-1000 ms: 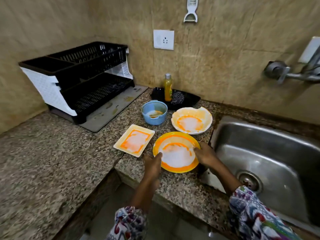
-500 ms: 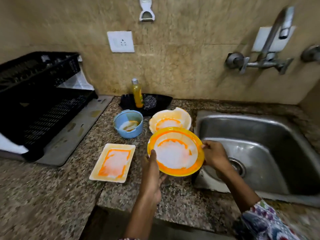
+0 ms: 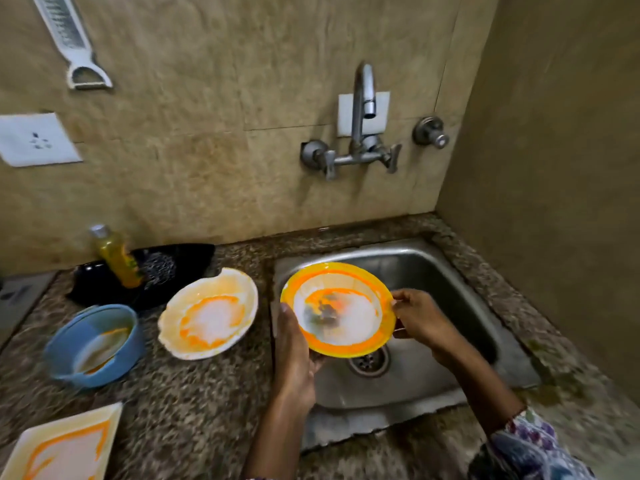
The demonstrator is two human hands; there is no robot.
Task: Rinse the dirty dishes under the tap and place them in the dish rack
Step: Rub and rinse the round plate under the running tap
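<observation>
Since the earlier frame I have carried the plate (image 3: 337, 308) off the bench (image 3: 194, 403) to above the sink (image 3: 460, 282). It sits between my hands: left hand (image 3: 294, 351) cups its near-left rim, right hand (image 3: 420, 318) pinches its right rim. Tap (image 3: 367, 98) stands beyond and above, dry; either hand seems equally near it.

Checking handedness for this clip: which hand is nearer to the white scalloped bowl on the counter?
Left. The left hand holds the yellow plate's left rim, just right of the white scalloped bowl. The right hand pinches the far rim, over the sink.
</observation>
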